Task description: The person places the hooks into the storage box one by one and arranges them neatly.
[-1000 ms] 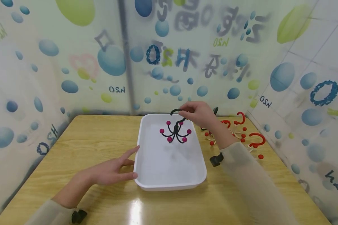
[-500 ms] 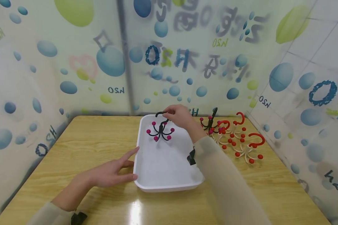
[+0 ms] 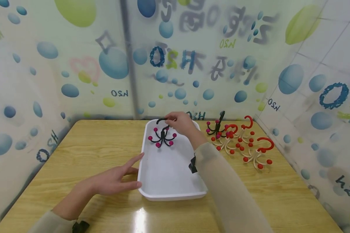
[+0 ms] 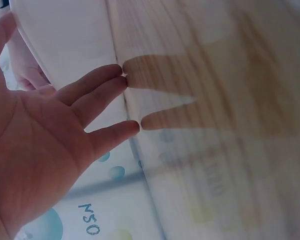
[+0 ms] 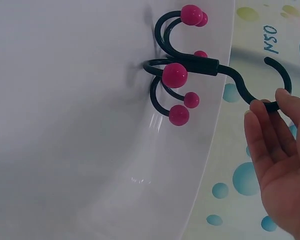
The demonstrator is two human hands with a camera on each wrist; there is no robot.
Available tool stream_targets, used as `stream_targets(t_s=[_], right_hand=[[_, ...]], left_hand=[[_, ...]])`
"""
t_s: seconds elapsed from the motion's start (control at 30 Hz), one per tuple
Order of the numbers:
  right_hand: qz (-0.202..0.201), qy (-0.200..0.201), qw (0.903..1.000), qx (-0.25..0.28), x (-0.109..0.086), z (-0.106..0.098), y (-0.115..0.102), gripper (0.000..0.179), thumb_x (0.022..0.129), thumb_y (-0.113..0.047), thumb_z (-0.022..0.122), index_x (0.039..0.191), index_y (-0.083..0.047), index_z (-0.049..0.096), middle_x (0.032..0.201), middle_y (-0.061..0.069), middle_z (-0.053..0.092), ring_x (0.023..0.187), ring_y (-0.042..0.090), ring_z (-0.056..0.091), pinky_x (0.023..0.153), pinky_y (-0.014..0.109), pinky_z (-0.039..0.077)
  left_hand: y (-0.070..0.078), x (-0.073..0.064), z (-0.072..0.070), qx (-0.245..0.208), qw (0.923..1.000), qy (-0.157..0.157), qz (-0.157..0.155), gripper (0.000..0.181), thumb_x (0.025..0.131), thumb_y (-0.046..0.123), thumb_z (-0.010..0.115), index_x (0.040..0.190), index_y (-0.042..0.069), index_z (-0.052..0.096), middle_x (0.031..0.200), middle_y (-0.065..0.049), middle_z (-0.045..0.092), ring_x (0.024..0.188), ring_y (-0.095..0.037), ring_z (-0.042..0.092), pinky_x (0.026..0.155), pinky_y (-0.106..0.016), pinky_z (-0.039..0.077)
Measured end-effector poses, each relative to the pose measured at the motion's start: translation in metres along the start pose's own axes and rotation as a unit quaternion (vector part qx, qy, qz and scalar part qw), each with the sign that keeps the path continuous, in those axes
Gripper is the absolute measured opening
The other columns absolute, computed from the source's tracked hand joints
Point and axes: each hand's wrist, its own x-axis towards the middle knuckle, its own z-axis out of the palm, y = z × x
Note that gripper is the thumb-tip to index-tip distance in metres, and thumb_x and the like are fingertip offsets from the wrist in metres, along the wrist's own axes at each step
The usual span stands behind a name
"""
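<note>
My right hand [image 3: 179, 123] pinches the curved hook of a black multi-arm hanger [image 3: 162, 135] with magenta ball tips. In the right wrist view, the hanger [image 5: 190, 64] hangs by its hook from thumb and fingers [image 5: 272, 130], its curved arms close over the floor of a white plastic tray [image 3: 172, 174]. At the tray's left side, my left hand [image 3: 113, 179] has its fingers spread, thumb and fingertips right at the rim. The left wrist view has that hand [image 4: 40, 130] palm showing, fingers straight, fingertips meeting their reflection on the wooden table [image 4: 225, 115] beside the tray's white wall [image 4: 75, 35].
Right of the tray stand a second black hanger [image 3: 217, 128] with magenta tips and three cream hangers with red hooks, the nearest being a red-hooked hanger [image 3: 256, 158]. The wooden table [image 3: 105, 139] is bordered by walls [image 3: 175, 64] with blue and green dots.
My right hand has carried the black hanger leftward and slightly down, from the tray's right part to its back left. The left hand has stayed at the tray's side.
</note>
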Motion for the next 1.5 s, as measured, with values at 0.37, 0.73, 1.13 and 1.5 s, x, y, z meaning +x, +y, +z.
stream_targets(t_s=[0.37, 0.73, 1.13, 1.5], right_hand=[[0.001, -0.011, 0.9999, 0.002, -0.005, -0.009, 0.004, 0.039, 0.112, -0.026, 0.068, 0.151, -0.021, 0.067, 0.144, 0.007, 0.071, 0.117, 0.032, 0.074, 0.097, 0.04, 0.065], [-0.008, 0.024, 0.9997, 0.0, -0.05, -0.068, 0.015, 0.033, 0.11, -0.029, 0.071, 0.143, -0.022, 0.073, 0.13, 0.007, 0.076, 0.107, 0.026, 0.074, 0.088, 0.04, 0.065], [-0.009, 0.065, 0.997, -0.042, -0.131, -0.148, 0.066, 0.034, 0.11, -0.033, 0.07, 0.14, -0.017, 0.074, 0.126, 0.011, 0.079, 0.101, 0.03, 0.069, 0.069, 0.025, 0.057], [0.036, 0.125, 0.9861, -0.103, -0.192, -0.204, 0.125, 0.045, 0.111, -0.045, 0.066, 0.141, -0.013, 0.072, 0.116, 0.016, 0.08, 0.087, 0.016, 0.07, 0.065, 0.028, 0.056]], left_hand=[[0.002, 0.0, 0.0, 0.001, 0.9998, -0.003, -0.018, 0.098, 0.105, 0.055, 0.07, 0.178, 0.03, 0.009, 0.159, -0.017, 0.062, 0.153, -0.049, 0.05, 0.124, -0.077, 0.035], [-0.002, 0.0, 0.0, 0.022, 0.9997, 0.008, -0.001, 0.099, 0.105, 0.057, 0.069, 0.177, 0.03, 0.008, 0.158, -0.019, 0.062, 0.149, -0.05, 0.054, 0.122, -0.076, 0.038], [-0.002, -0.001, -0.001, 0.026, 0.9996, 0.008, -0.004, 0.098, 0.105, 0.056, 0.07, 0.177, 0.034, 0.008, 0.157, -0.021, 0.062, 0.148, -0.052, 0.055, 0.121, -0.077, 0.038], [-0.002, -0.002, -0.001, 0.012, 0.9999, 0.007, 0.004, 0.097, 0.105, 0.053, 0.07, 0.177, 0.031, 0.008, 0.155, -0.022, 0.064, 0.148, -0.052, 0.055, 0.121, -0.078, 0.037]])
